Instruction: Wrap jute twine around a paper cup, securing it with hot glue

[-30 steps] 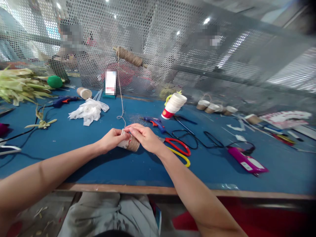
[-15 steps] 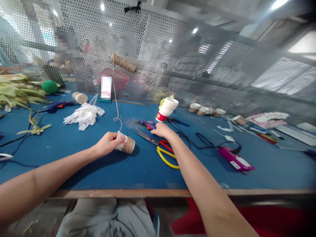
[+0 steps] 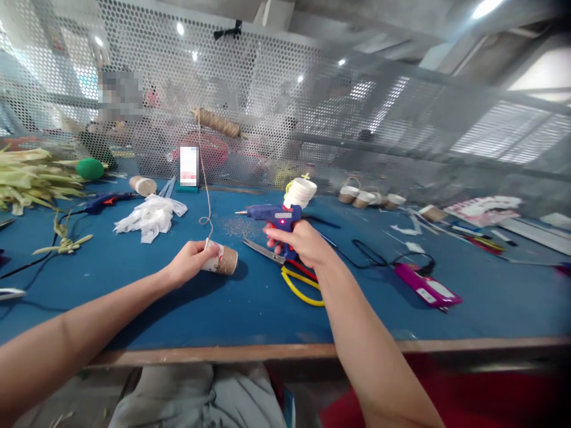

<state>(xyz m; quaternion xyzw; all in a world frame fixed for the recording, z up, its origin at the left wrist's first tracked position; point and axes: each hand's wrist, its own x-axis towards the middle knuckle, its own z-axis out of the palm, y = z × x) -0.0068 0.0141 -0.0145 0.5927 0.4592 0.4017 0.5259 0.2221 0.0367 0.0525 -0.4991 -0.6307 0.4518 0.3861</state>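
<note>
My left hand (image 3: 190, 262) is closed around a paper cup (image 3: 224, 260) that lies on its side on the blue table (image 3: 250, 309), partly wrapped in brown twine. A strand of twine (image 3: 204, 178) runs from the cup up to a twine spool (image 3: 217, 123) hung on the mesh wall. My right hand (image 3: 303, 242) grips a blue glue gun (image 3: 270, 216), lifted above the table with its nozzle pointing left. Red and yellow scissors (image 3: 294, 276) lie just beneath that hand.
A stack of paper cups (image 3: 300, 192) stands behind the glue gun. White lace (image 3: 149, 215), a second glue gun (image 3: 104, 202) and green leaves (image 3: 31, 178) lie at the left. A black cable and purple device (image 3: 428, 288) are at the right, twine-wrapped cups (image 3: 368, 197) by the mesh.
My right hand left the cup, reached to the glue gun on the table and lifted it. My left hand stayed on the cup.
</note>
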